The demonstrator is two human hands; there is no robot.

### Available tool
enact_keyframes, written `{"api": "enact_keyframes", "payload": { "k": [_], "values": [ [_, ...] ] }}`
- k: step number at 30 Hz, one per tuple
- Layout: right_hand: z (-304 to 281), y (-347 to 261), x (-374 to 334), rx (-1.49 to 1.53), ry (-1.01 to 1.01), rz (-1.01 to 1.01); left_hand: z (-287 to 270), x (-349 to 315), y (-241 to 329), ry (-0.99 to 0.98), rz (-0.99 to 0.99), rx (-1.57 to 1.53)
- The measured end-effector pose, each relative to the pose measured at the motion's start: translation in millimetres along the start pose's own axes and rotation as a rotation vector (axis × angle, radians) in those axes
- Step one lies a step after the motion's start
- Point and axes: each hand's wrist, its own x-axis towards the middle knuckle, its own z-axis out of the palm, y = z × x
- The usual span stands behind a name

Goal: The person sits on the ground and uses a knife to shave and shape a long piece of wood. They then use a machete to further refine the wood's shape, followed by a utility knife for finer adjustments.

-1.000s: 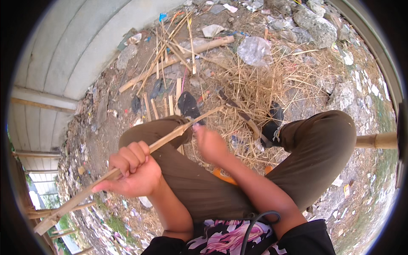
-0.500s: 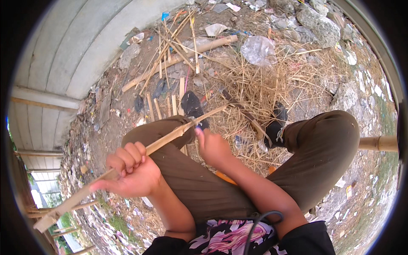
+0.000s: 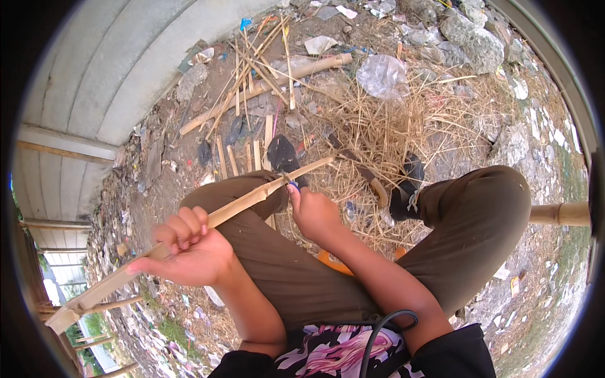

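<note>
Bamboo strip [image 3: 242,203] slants across the view from the lower left, its narrower end pointing up toward the middle, and passes in front of the person's left leg [image 3: 271,252]; whether it rests on the knee cannot be told. The left hand [image 3: 192,249] has it lying across the palm, fingers loosely bent over it and thumb stretched out along its lower side. The right hand [image 3: 317,214] is closed in a fist, thumb upward, around a small tool [image 3: 293,184] with a blue part, mostly hidden by the fingers, its blade set against the strip near the narrower end. Beyond the hands, a long tool [image 3: 364,170] with a wooden handle lies on dry straw [image 3: 403,107] between the dark shoes [image 3: 283,154]. Short pale slats [image 3: 222,157] lie on the littered ground [image 3: 151,208] beyond the left knee. Farther off, thin sticks [image 3: 289,88] lie crossed over a thicker bamboo pole [image 3: 324,65], with a clear plastic bag [image 3: 382,75] to the right and a pale wall [image 3: 113,75] to the left
</note>
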Motion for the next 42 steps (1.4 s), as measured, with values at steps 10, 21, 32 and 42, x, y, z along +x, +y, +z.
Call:
{"api": "enact_keyframes", "payload": {
  "k": [10,21,32,42],
  "values": [
    [-12,-25,-14,0.068,-0.017,-0.048,-7,-4,-1,0.034,-0.015,0.032],
    [-3,27,16,-0.024,-0.012,0.056,-2,-4,-2,0.008,-0.031,0.044],
    [11,27,29,-0.091,0.017,0.118,4,-5,-3,0.05,0.003,0.046],
    [11,52,56,-0.081,-0.11,0.309,1,-6,-1,0.012,-0.027,0.04]
  ]
}}
